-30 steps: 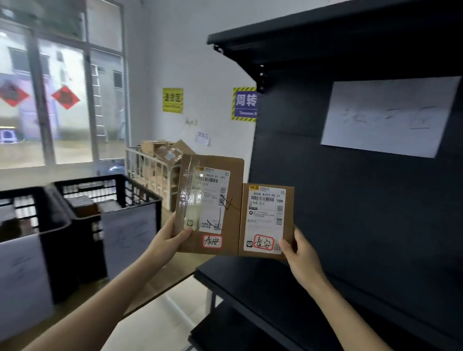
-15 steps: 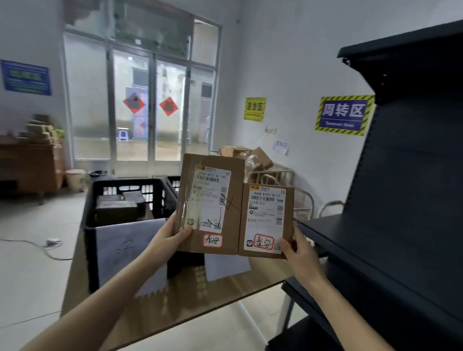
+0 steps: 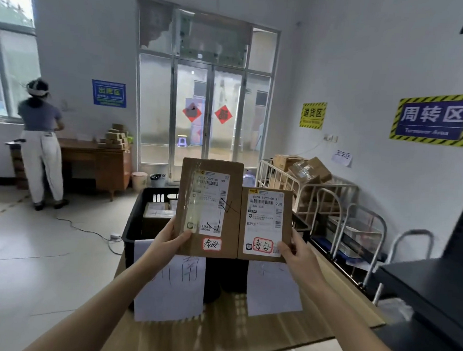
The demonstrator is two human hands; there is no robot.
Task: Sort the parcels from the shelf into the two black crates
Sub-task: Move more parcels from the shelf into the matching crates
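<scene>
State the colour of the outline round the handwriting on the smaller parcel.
Red, on the smaller parcel; the head view shows it best.

Tabletop (image 3: 243, 337): wood grain, lower centre of frame, running away from the camera. Two black crates stand on it side by side.
Left crate (image 3: 133, 224): rim and slotted wall show at centre left.
Right crate (image 3: 301, 226): mostly hidden, only its right corner shows.
Left sheet (image 3: 171, 287) and right sheet (image 3: 272, 293): white paper, one on each crate's front wall.
Black shelf (image 3: 433, 288): lower right, just beside the tabletop.

Wooden desk (image 3: 102, 163) beside glass doors (image 3: 206, 115)
</scene>
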